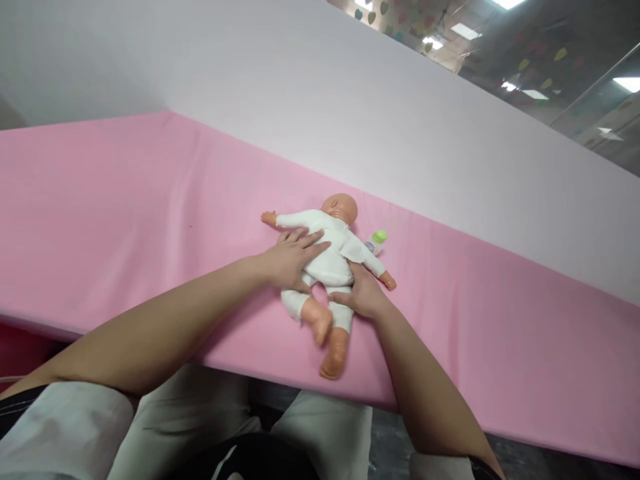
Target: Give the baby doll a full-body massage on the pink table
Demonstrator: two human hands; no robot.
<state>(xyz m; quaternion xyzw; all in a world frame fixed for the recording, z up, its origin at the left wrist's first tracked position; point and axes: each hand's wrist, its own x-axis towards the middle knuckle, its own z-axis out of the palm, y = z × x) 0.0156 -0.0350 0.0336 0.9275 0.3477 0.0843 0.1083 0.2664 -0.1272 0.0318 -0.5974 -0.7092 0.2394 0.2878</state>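
Note:
A baby doll (327, 250) with a white cloth body lies on a pink padded surface (225, 173), its head toward the wall and its legs toward me. Its arms are spread out, and the head is turned so that an ear shows. My left hand (297, 259) rests on the left side of the doll's torso with fingers spread. On the right, my right hand (363, 293) touches the doll's hip and upper leg, thumb stretched over the leg; some of its fingers are hidden beside the torso.
A small bottle (376, 242) with a green cap lies beyond the doll's right-side arm. Behind the pink surface rises a white wall (350, 100), with glass above it at the upper right. The padded front edge runs just before my legs.

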